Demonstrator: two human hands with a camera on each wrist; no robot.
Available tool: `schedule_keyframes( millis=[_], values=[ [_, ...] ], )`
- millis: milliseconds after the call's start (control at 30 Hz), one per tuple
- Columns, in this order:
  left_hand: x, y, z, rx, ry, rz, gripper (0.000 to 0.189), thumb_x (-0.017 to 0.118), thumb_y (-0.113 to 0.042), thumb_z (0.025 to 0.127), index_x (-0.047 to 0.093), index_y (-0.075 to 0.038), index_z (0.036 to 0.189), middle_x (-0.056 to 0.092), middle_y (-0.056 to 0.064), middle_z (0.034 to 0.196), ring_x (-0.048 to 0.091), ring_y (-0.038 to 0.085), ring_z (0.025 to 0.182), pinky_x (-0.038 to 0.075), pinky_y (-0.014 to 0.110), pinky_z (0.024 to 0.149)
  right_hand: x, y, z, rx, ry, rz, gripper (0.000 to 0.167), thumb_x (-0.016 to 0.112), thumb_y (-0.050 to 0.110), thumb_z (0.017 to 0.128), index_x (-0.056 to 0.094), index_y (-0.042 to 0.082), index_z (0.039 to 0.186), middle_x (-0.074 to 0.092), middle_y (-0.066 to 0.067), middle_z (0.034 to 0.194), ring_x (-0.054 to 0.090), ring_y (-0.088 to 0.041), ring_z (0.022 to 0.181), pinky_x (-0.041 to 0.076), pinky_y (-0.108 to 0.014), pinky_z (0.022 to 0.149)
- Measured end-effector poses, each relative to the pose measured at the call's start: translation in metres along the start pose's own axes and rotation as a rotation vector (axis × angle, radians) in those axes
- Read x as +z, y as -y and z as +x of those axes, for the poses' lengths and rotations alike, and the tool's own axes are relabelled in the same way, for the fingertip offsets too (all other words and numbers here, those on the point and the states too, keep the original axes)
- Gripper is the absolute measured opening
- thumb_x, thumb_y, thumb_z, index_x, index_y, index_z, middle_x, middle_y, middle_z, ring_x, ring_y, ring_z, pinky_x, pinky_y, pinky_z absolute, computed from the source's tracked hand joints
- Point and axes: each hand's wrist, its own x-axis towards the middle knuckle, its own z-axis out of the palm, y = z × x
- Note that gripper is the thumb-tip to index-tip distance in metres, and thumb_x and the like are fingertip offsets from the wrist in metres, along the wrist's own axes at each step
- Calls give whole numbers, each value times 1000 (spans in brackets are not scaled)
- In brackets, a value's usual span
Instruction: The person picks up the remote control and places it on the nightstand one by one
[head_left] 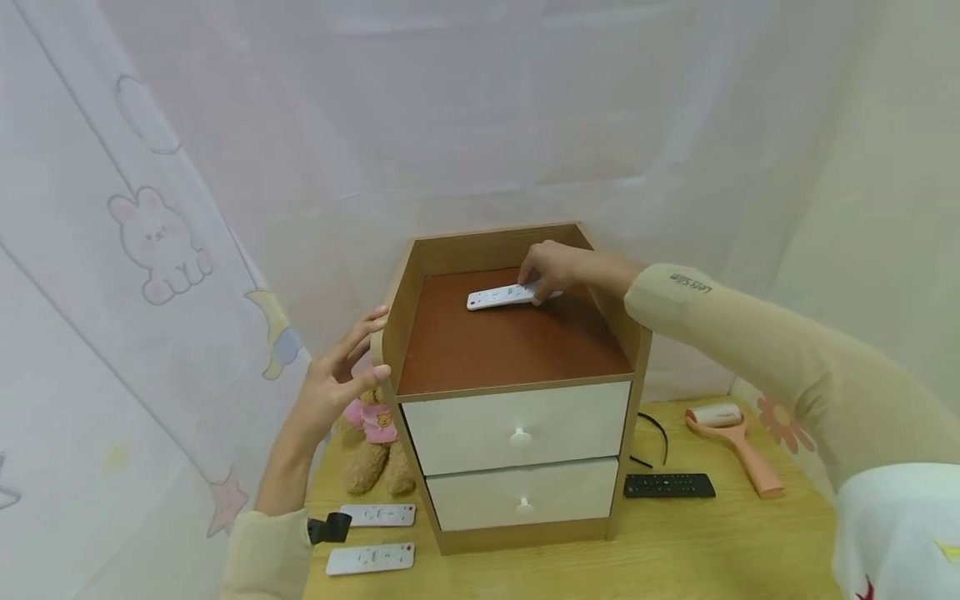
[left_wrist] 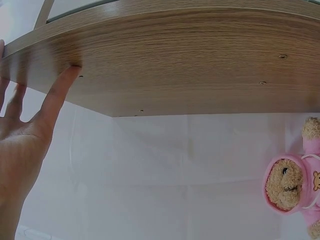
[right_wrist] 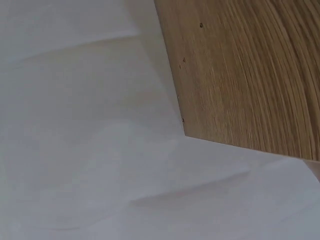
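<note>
Right now, your right hand [head_left: 553, 265] is reaching over the cabinet [head_left: 506, 543] and pinching a white remote [head_left: 495, 297] near its right end, the fingers bent down around it. That remote is lying roughly crosswise over the reddish-brown top [head_left: 510, 350], toward the back board; you can't tell whether its underside is touching the surface. Your right wrist view is showing only the cabinet's outer side and the pale sheet [right_wrist: 90, 140], so the grip is staying out of sight there.

Meanwhile, your left hand [head_left: 335, 379] is spreading its fingers wide and holding nothing; its fingertips are touching the cabinet's left side panel [left_wrist: 190, 60], as your left wrist view is confirming.

Below the top, two white drawers, the upper drawer [head_left: 465, 433] and the lower drawer [head_left: 480, 496], are sitting closed, each bearing a round white knob. On the wooden table [head_left: 675, 558], two more white remotes [head_left: 371, 558] are lying left of the cabinet, one behind the other, with a teddy bear [head_left: 378, 423] in pink sitting behind them. To the right, a black remote [head_left: 670, 485] is lying just beside the cabinet, a thin black band [head_left: 663, 433] is curving behind it, and an orange-handled roller [head_left: 742, 446] is resting farther right.
</note>
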Motion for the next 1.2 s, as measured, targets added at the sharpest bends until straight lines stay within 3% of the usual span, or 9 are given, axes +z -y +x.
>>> schedule_keyframes(
  millis=[567,800,1033,1200],
  values=[
    [-5,4,0,7,-6,3,56,56,18,87,40,8,140,28,19,154,26,26,143,29,28,113,4,-2,12,-59,32,-38,40,78,2,77,67,-5,115,66,-18,116,61,-30,109,50,-39,93],
    [-3,7,2,21,-2,-12,55,55,18,87,40,10,139,28,22,153,28,26,142,29,27,113,5,-8,15,-35,41,-43,41,79,8,78,66,-3,116,66,-16,116,61,-29,110,49,-39,94],
    [0,9,5,-2,-3,12,55,55,17,88,41,8,140,29,18,154,26,25,143,27,29,114,0,-13,-3,-47,-28,-42,43,78,14,81,65,-4,117,66,-17,116,61,-30,109,51,-41,92],
    [-2,7,6,27,-14,-3,56,55,20,86,40,11,139,30,21,153,26,27,143,27,31,115,-10,-10,-21,-87,-124,-10,41,77,13,83,65,-4,118,65,-18,119,61,-33,109,51,-44,91]
  ],
)
